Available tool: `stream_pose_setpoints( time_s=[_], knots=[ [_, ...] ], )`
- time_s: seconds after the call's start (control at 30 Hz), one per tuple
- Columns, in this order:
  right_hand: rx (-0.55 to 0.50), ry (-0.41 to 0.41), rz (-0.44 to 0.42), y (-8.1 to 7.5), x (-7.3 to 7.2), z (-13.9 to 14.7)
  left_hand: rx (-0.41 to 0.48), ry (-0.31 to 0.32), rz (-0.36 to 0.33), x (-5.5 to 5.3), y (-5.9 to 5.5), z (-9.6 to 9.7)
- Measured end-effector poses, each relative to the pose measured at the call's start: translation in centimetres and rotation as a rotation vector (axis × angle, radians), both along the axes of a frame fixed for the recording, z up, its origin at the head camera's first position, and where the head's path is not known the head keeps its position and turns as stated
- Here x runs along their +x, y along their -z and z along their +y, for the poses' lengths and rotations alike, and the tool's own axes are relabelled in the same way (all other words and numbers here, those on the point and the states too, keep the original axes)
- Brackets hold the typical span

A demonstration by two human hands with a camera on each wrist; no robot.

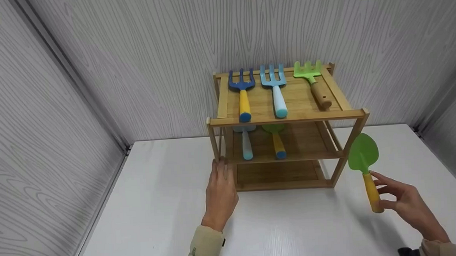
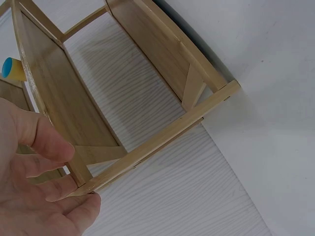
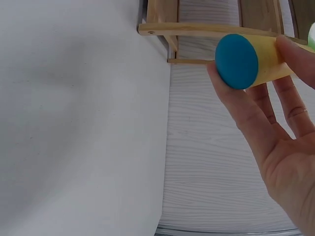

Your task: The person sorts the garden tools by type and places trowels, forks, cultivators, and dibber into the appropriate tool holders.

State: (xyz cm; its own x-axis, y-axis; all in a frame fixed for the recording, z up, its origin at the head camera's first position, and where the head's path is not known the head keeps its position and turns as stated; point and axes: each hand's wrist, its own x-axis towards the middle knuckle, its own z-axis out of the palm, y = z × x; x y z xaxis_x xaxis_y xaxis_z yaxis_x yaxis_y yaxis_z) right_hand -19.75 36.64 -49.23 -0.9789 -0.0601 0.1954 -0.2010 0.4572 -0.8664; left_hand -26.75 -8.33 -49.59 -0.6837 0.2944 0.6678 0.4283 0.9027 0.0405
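My right hand (image 1: 407,200) holds a garden trowel with a green blade (image 1: 363,152) by its yellow handle (image 3: 269,59), blade up, just right of the wooden shelf (image 1: 286,118). In the right wrist view the handle's blue end cap (image 3: 236,61) faces the camera. At the shelf's left front post, my left hand (image 1: 221,190) grips the frame, thumb and fingers on either side of the wood in the left wrist view. The middle tier bears a pale blue trowel (image 1: 247,145) on the left and a green trowel with a yellow handle (image 1: 279,145) beside it.
Three hand forks lie on the top tier: dark blue with a yellow handle (image 1: 243,100), light blue (image 1: 278,98), and green with a wooden handle (image 1: 320,94). The shelf stands on a white table (image 1: 170,209), before a wood-grain patterned wall (image 1: 150,62). Side walls flank the table.
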Motion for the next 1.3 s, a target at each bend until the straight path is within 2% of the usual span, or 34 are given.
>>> stream_pose_setpoints(
  time_s=[0.17, 0.43, 0.57, 0.97, 1.17, 1.3],
  knots=[
    [0.058, -0.048, 0.023, -0.6, -0.8, -0.9, 0.015, 0.001, -0.010, 0.0, 0.0, 0.0],
    [0.128, -0.115, 0.035, -3.3, -2.3, -2.9, 0.041, -0.003, -0.052, 0.1, 0.0, 0.3],
    [0.118, -0.154, -0.026, -4.4, -2.9, -4.2, 0.046, -0.013, -0.051, 0.3, 0.0, 0.1],
    [0.020, -0.256, -0.160, -8.1, -5.2, -6.9, -0.006, -0.030, -0.031, 0.1, -0.1, 0.3],
    [0.065, -0.216, -0.241, -9.7, -7.1, -8.3, 0.004, -0.031, -0.035, 0.1, -0.2, 0.2],
    [0.070, -0.189, -0.307, -10.1, -8.4, -9.4, 0.014, -0.022, -0.044, 0.2, -0.2, 0.3]
  ],
)
